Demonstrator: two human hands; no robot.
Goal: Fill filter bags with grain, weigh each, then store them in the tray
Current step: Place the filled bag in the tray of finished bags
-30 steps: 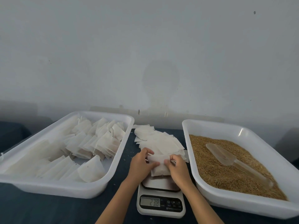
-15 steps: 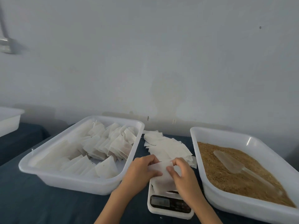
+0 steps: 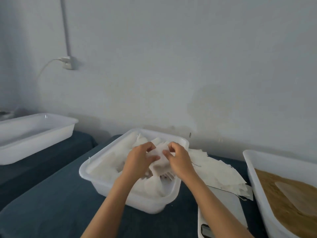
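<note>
My left hand [image 3: 138, 158] and my right hand [image 3: 179, 158] both pinch a filled white filter bag [image 3: 158, 159] and hold it above the white storage tray [image 3: 96, 167], which holds several filled bags. The small scale [image 3: 221, 208] stands at the lower right with its plate bare, partly behind my right forearm. A loose pile of empty filter bags [image 3: 216, 170] lies between the tray and the grain tray [image 3: 267, 191]. Brown grain [image 3: 284, 193] fills that tray, with a clear scoop [image 3: 296, 196] lying on it.
Another white tray [image 3: 34, 134] sits on a separate dark surface at the far left. A dark blue cloth [image 3: 56, 203] covers the table. The wall behind carries a socket with a plug and cable [image 3: 66, 62].
Both hands lifted the filled bag off the scale and carried it left, over the storage tray. The camera swung left, bringing the far-left tray and the wall socket into view.
</note>
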